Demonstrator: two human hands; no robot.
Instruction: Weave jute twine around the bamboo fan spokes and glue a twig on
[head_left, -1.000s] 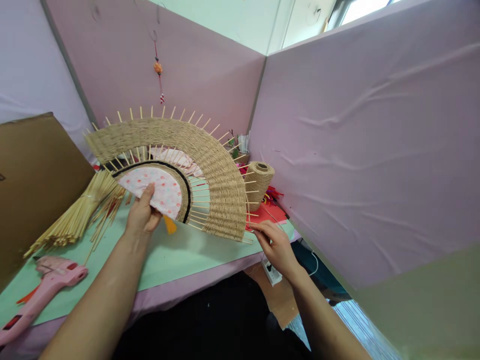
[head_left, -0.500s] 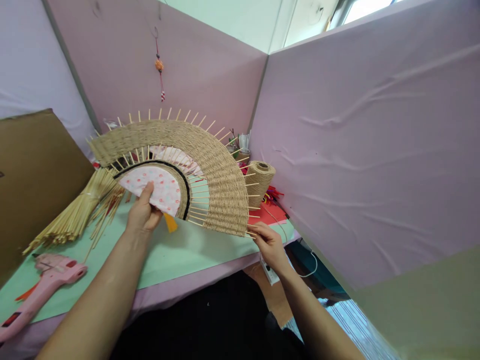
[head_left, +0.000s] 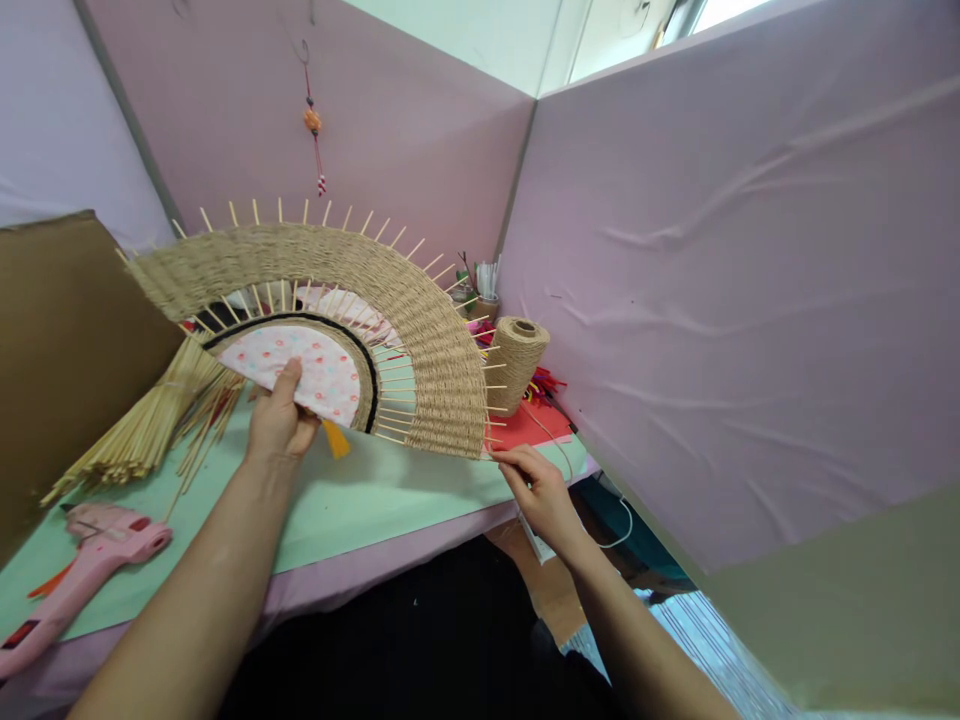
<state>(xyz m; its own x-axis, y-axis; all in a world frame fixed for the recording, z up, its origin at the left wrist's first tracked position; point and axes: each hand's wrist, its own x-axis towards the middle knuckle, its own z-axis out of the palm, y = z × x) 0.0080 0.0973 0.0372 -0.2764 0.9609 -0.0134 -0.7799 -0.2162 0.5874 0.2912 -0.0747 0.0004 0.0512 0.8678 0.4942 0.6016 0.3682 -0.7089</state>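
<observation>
A large half-round woven fan (head_left: 442, 330) of twine on thin sticks stands tilted above the table. Its inner half-disc (head_left: 330, 370) is covered in pink-dotted white cloth, edged by a black band. My left hand (head_left: 277, 420) grips this cloth part at the bottom, thumb in front, the other fingers behind. A yellow tassel (head_left: 337, 440) hangs beside that hand. At the fan's lower right corner, my right hand (head_left: 536, 490) pinches a thin strand with its fingertips; whether it is twine or a stick end I cannot tell.
Right of the fan stands a twine spool (head_left: 517, 365) near red paper (head_left: 525, 428). On the left are a bundle of thin sticks (head_left: 139, 430), a pink glue gun (head_left: 105, 550) and a brown cardboard panel (head_left: 75, 340). Pink partition walls (head_left: 712, 300) enclose the table.
The fan has shifted slightly left and swung a little, its left end reaching further left. My left hand has moved with it; the right hand stays at the lower right corner.
</observation>
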